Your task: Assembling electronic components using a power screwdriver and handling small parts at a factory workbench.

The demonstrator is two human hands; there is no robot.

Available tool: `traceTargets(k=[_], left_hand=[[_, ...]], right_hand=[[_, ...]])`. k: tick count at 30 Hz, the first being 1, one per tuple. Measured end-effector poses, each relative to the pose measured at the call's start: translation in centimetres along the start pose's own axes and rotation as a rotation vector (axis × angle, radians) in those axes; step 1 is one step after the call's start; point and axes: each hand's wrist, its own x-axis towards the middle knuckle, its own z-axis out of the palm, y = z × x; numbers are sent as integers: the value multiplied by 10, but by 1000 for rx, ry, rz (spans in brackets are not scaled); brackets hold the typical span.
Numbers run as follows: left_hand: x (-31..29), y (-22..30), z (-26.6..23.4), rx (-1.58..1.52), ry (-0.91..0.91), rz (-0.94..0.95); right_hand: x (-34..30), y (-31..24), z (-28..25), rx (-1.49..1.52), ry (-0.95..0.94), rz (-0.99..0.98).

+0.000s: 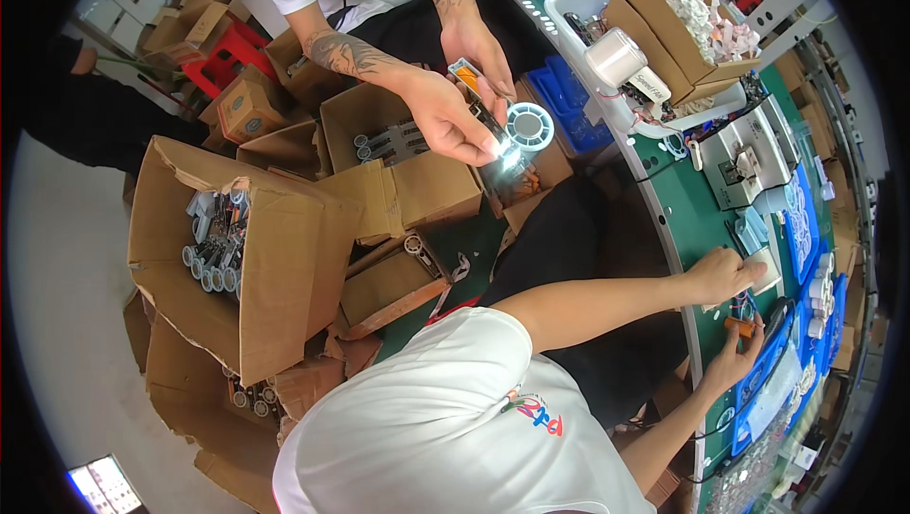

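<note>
My left hand (724,277) reaches over the green bench at the right, fingers curled closed beside a flat white square piece (764,270). What those fingers hold, if anything, is hidden. Just below it, my right hand (732,359) grips a small orange block (738,326), with thin coloured wires (743,306) running up from it. At the top, a co-worker's two hands (445,114) hold a small device with a round light-blue fan grille (529,126). A bright light shines on that device, and an orange block (464,74) shows at its other end.
Cardboard boxes (294,268) stand at the left, several holding round-headed fan parts (216,253). Along the green bench (678,201) are a white bin (569,12), a grey metal machine (749,159), blue trays (806,220) and white round parts (820,296). Another person (85,107) stands far left.
</note>
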Motion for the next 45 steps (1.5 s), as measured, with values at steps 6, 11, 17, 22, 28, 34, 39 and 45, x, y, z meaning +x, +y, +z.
traceTargets(k=[6,11,17,22,28,34,39,45], left_hand=[[1,1,1,16,10,-12],[0,-4,6,106,-6,23],[-2,-10,9,86,-36,-4],[-4,0,4,49,-65,-47],[1,-9,3,158,-42,-14],[4,-5,2,162,-20,-24],[9,7,6,191,-46,7],[-13,11,3,29,-158,-171]], right_hand=[[-2,-13,-1,187,126,105],[-13,-1,3,306,162,170],[-19,5,-3,401,129,185],[-19,0,-5,434,148,196],[-15,-2,-2,474,168,173],[-11,-6,3,504,188,178],[-10,-8,-7,551,252,169],[-20,1,-5,595,241,195]])
